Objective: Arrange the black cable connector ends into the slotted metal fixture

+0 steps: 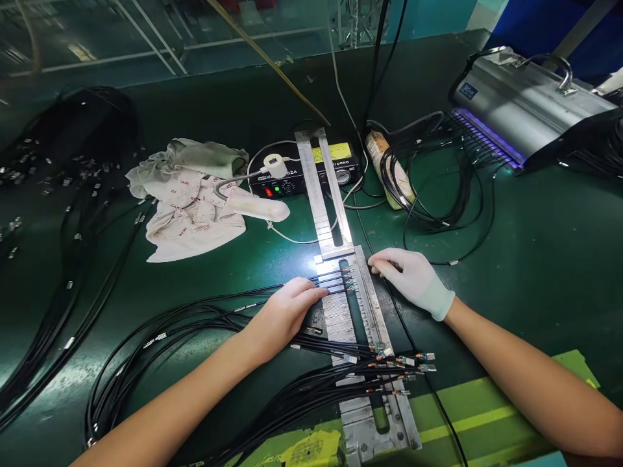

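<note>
My left hand (285, 314), bare, has its fingers closed at the left side of a slotted metal fixture (341, 318), pinching a black cable (335, 292). Several cables lie across the fixture's grooves there, their stripped ends with small connectors over the long slot. My right hand (416, 282), in a white glove, is just right of the fixture's edge. Its thumb and fingertips are pinched together; what they hold, if anything, is too small to make out. Nearer to me, a bundle of black cables (311, 383) with metal-tipped connectors (406, 361) rests across the fixture.
A lit lamp (257, 207) on a flexible neck shines over the fixture. Behind are a black control box (292, 185), a crumpled cloth (195, 201) and a bottle (389, 168). A silver machine with a purple light (530, 107) stands back right. More cables (63, 279) lie left.
</note>
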Demonstrator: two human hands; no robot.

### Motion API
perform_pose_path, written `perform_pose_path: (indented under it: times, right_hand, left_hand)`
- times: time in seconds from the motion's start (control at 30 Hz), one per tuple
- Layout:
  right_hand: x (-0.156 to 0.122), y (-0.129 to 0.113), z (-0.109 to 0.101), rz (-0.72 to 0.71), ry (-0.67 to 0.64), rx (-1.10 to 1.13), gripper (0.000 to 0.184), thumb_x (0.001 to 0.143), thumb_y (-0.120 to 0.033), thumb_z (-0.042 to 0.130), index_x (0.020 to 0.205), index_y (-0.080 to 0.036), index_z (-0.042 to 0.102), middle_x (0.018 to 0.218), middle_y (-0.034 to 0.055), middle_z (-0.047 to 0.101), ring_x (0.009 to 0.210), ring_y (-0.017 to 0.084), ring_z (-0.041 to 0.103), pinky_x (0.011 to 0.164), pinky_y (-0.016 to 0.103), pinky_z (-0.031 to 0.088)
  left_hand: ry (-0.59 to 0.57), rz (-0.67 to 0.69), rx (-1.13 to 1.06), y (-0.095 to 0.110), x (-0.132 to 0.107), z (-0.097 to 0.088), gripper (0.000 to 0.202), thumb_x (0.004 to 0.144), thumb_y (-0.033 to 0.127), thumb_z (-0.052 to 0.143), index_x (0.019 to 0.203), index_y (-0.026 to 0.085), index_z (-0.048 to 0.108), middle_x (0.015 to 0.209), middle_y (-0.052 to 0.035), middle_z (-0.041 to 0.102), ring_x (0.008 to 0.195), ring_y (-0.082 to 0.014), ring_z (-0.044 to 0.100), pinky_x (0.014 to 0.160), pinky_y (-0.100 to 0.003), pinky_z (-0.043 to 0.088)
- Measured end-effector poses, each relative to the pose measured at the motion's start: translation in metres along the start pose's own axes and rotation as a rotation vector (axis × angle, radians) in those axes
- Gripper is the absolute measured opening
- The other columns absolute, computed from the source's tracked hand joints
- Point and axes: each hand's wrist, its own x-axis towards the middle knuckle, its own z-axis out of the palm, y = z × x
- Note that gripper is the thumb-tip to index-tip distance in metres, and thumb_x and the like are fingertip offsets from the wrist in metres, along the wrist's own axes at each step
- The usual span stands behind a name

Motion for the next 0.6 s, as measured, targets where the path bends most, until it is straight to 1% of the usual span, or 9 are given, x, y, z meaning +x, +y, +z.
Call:
perform_pose_path:
  times: [0.1, 0.13, 0.2, 0.3, 0.37, 0.43, 0.5, 0.53, 0.6]
  right_hand:
    - [0.000, 0.000, 0.000, 0.003, -0.001, -0.003, 0.017, 0.100, -0.029, 0.053, 0.102, -0.024, 0.069, 0.094, -0.0045, 0.070, 0.088, 0.013, 0.065, 0.081, 0.026, 0.047]
    - [0.000, 0.001, 0.000, 0.000, -0.001, -0.006, 0.017, 0.100, -0.029, 0.053, 0.102, -0.025, 0.069, 0.094, -0.0047, 0.070, 0.089, 0.013, 0.065, 0.081, 0.026, 0.046]
    - [0.001, 0.001, -0.001, -0.006, 0.001, -0.013, 0.017, 0.100, -0.028, 0.053, 0.102, -0.024, 0.070, 0.095, -0.0046, 0.070, 0.089, 0.013, 0.065, 0.081, 0.026, 0.046]
    - [0.001, 0.001, -0.001, -0.009, 0.004, -0.016, 0.017, 0.100, -0.028, 0.053, 0.102, -0.024, 0.070, 0.095, -0.0040, 0.070, 0.089, 0.014, 0.064, 0.080, 0.026, 0.046]
    - [0.000, 0.000, 0.000, -0.006, 0.004, -0.016, 0.018, 0.100, -0.028, 0.053, 0.101, -0.024, 0.070, 0.092, -0.0039, 0.070, 0.086, 0.014, 0.064, 0.078, 0.027, 0.046]
    - [-0.002, -0.001, 0.000, 0.004, 0.006, -0.007, 0.018, 0.100, -0.029, 0.053, 0.100, -0.024, 0.070, 0.090, -0.0038, 0.069, 0.084, 0.014, 0.064, 0.076, 0.027, 0.045]
    - [-0.003, -0.001, 0.001, 0.015, 0.009, 0.008, 0.019, 0.100, -0.031, 0.053, 0.100, -0.024, 0.070, 0.090, -0.0033, 0.069, 0.083, 0.014, 0.064, 0.075, 0.027, 0.046]
    - [-0.004, -0.001, 0.001, 0.018, 0.011, 0.015, 0.019, 0.100, -0.032, 0.053, 0.100, -0.024, 0.070, 0.090, -0.0031, 0.069, 0.083, 0.014, 0.064, 0.075, 0.027, 0.046]
    - [-0.006, -0.001, 0.002, 0.017, 0.013, 0.020, 0.021, 0.101, -0.035, 0.052, 0.100, -0.024, 0.070, 0.089, -0.0027, 0.069, 0.082, 0.015, 0.064, 0.074, 0.027, 0.047]
  left_hand:
    - [0.100, 0.059, 0.308, 0.003, -0.011, 0.013, 0.039, 0.097, 0.007, 0.044, 0.134, 0.016, 0.055, 0.114, -0.0126, 0.054, 0.101, -0.0224, 0.048, 0.087, -0.038, 0.045]
    - [0.119, 0.055, 0.400, 0.003, -0.015, 0.017, 0.042, 0.097, 0.008, 0.046, 0.137, 0.017, 0.054, 0.113, -0.0133, 0.053, 0.101, -0.0240, 0.047, 0.086, -0.039, 0.045]
    - [0.112, 0.040, 0.521, 0.005, -0.022, 0.024, 0.046, 0.096, 0.008, 0.047, 0.142, 0.016, 0.051, 0.107, -0.0129, 0.053, 0.095, -0.0237, 0.046, 0.082, -0.038, 0.043]
    - [0.071, 0.037, 0.580, 0.009, -0.027, 0.029, 0.049, 0.096, 0.009, 0.046, 0.145, 0.010, 0.045, 0.098, -0.0107, 0.054, 0.084, -0.0212, 0.044, 0.075, -0.036, 0.040]
    - [0.074, 0.046, 0.588, 0.013, -0.025, 0.029, 0.046, 0.096, 0.010, 0.047, 0.143, 0.009, 0.047, 0.094, -0.0094, 0.056, 0.083, -0.0207, 0.044, 0.073, -0.035, 0.038]
    - [0.090, 0.047, 0.570, 0.016, -0.018, 0.028, 0.037, 0.096, 0.012, 0.048, 0.133, 0.009, 0.055, 0.092, -0.0082, 0.057, 0.083, -0.0204, 0.046, 0.073, -0.035, 0.037]
    - [0.089, 0.053, 0.562, 0.020, -0.007, 0.027, 0.031, 0.097, 0.014, 0.048, 0.126, 0.012, 0.059, 0.091, -0.0072, 0.057, 0.082, -0.0205, 0.048, 0.073, -0.036, 0.036]
    - [0.079, 0.075, 0.567, 0.022, -0.001, 0.028, 0.031, 0.097, 0.015, 0.048, 0.126, 0.014, 0.059, 0.092, -0.0070, 0.057, 0.082, -0.0207, 0.048, 0.072, -0.036, 0.037]
    - [0.046, 0.138, 0.582, 0.026, 0.012, 0.029, 0.037, 0.097, 0.016, 0.047, 0.132, 0.018, 0.056, 0.093, -0.0067, 0.057, 0.081, -0.0210, 0.050, 0.071, -0.036, 0.037]
